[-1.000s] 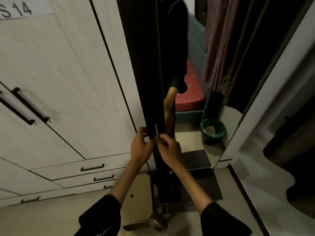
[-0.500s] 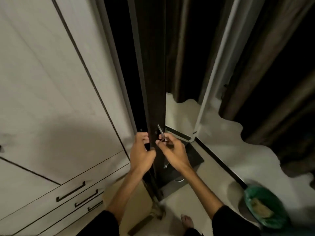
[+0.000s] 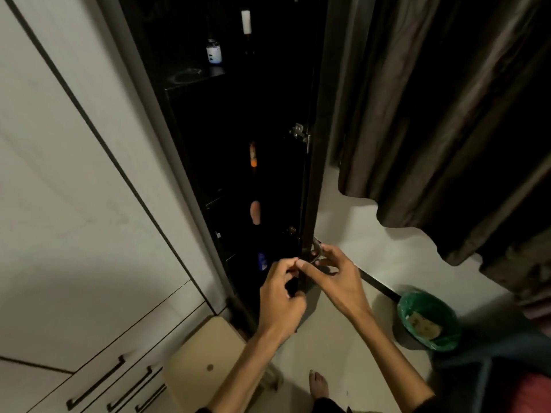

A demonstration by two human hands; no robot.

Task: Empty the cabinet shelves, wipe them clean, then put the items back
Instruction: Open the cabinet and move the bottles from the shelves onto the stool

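Both hands meet at the edge of the open cabinet door (image 3: 310,174). Left hand (image 3: 281,296) has its fingers curled around the dark door edge, thumb and forefinger tips near the right hand's fingertips. Right hand (image 3: 334,278) pinches at a small metal ring (image 3: 316,252), perhaps keys, hanging at the door's edge; whether its grip fully closes on the ring I cannot tell. Below the arms stand a pale stool (image 3: 205,362) and a bare foot (image 3: 319,386) on the floor, with a green-lined bin (image 3: 429,320) to the right. Beyond the hands the dark cabinet (image 3: 232,114) stands open: a blue bottle (image 3: 262,261) low down, an orange item (image 3: 253,155) higher up, a white-labelled bottle (image 3: 213,52) on an upper shelf. White drawers (image 3: 98,380) lie left; brown curtains (image 3: 432,114) hang right.
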